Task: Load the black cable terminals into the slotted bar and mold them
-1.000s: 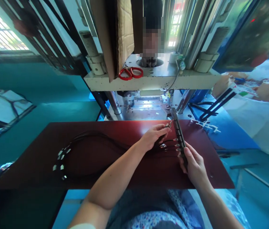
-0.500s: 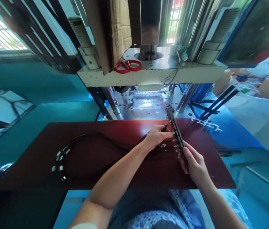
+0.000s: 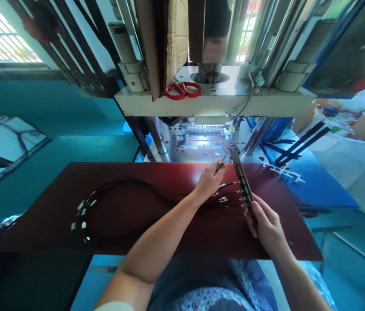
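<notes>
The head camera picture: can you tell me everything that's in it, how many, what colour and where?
Tabletop: one, reddish-brown, across the middle
Slotted bar: one, dark, right of centre over the tabletop
Cables: several, too bunched to count, black with silvery ends, mostly looped on the left
Press: one, off-white and silvery, behind the tabletop
Scissors: one pair, red handles, on the press
Cardboard: one piece, brown, beside the scissors
Blue table: one, blue, right
Branched piece: one, white, on the blue table
Window: one, bright, upper left
Left hand: one, bare, centre, pinching a thin piece
Right hand: one, bare, right, gripping the bar
</notes>
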Tool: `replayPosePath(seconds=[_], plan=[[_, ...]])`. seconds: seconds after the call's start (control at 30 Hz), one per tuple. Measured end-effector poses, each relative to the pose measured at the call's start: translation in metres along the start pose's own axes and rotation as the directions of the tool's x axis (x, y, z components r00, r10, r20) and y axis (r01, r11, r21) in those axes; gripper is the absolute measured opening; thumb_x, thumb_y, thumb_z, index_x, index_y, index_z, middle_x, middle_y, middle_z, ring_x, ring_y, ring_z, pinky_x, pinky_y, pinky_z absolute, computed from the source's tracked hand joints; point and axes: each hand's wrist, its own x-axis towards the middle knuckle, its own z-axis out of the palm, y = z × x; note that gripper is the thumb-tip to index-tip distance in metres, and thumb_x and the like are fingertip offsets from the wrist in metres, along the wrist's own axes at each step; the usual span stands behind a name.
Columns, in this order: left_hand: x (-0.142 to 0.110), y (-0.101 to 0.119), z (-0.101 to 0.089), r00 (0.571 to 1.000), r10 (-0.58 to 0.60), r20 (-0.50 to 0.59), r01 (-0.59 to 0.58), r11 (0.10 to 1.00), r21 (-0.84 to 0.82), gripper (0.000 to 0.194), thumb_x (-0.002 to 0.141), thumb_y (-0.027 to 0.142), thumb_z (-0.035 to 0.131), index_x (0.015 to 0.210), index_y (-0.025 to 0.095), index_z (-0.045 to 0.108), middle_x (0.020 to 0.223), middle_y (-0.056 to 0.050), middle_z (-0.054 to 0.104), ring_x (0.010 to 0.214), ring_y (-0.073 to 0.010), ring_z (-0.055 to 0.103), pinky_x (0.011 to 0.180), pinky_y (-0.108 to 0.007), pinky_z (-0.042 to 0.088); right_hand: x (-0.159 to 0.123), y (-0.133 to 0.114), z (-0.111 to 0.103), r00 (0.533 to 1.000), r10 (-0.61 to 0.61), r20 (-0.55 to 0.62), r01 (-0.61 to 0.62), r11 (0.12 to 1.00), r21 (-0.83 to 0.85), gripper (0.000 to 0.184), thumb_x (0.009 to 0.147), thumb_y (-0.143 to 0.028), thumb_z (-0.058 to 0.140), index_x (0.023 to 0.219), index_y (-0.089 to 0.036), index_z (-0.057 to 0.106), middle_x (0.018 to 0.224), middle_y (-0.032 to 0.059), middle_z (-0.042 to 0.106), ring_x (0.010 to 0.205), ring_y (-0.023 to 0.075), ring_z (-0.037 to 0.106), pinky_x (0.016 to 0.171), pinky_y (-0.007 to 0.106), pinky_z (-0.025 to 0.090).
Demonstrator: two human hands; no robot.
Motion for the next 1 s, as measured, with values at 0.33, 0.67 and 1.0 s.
replayPosePath(seconds=[0.33, 0.67, 1.0], plan=[[0.002, 0.013, 0.0, 0.93, -0.332, 0.159, 0.352, 0.928, -0.119, 0.02, 0.065, 0.028, 0.059, 0.055, 0.013, 0.05, 0.042, 0.006, 0.039, 0.039, -0.0041, 0.03, 0.043, -0.02, 0.019, 0.003, 0.008, -0.009, 0.997, -0.019, 0.069, 0.02, 1.0, -0.02, 0.051, 0.082, -0.047, 0.053, 0.124, -0.017, 0.048, 0.06, -0.0026, 0.051, 0.034, 0.0043, 0.037, 0.026, 0.015, 0.027], [0.002, 0.015, -0.004, 0.901, -0.378, 0.214, 0.407, 0.906, -0.112, 0.018, 0.073, 0.023, 0.057, 0.06, 0.013, 0.049, 0.041, 0.007, 0.037, 0.035, -0.0022, 0.025, 0.038, -0.019, 0.014, 0.003, 0.01, -0.01, 0.996, 0.005, 0.085, -0.002, 0.999, -0.033, 0.057, 0.083, -0.046, 0.052, 0.13, -0.016, 0.041, 0.057, -0.0035, 0.05, 0.034, 0.0043, 0.036, 0.026, 0.015, 0.026], [0.004, 0.006, -0.005, 0.893, -0.379, 0.242, 0.405, 0.912, -0.068, 0.023, 0.081, 0.03, 0.049, 0.063, 0.015, 0.047, 0.044, 0.006, 0.037, 0.036, -0.0044, 0.024, 0.039, -0.021, 0.014, 0.001, 0.003, -0.005, 0.998, 0.008, 0.063, -0.002, 0.996, -0.086, 0.057, 0.08, -0.05, 0.054, 0.124, -0.015, 0.049, 0.056, -0.0024, 0.051, 0.033, 0.005, 0.036, 0.026, 0.016, 0.025]])
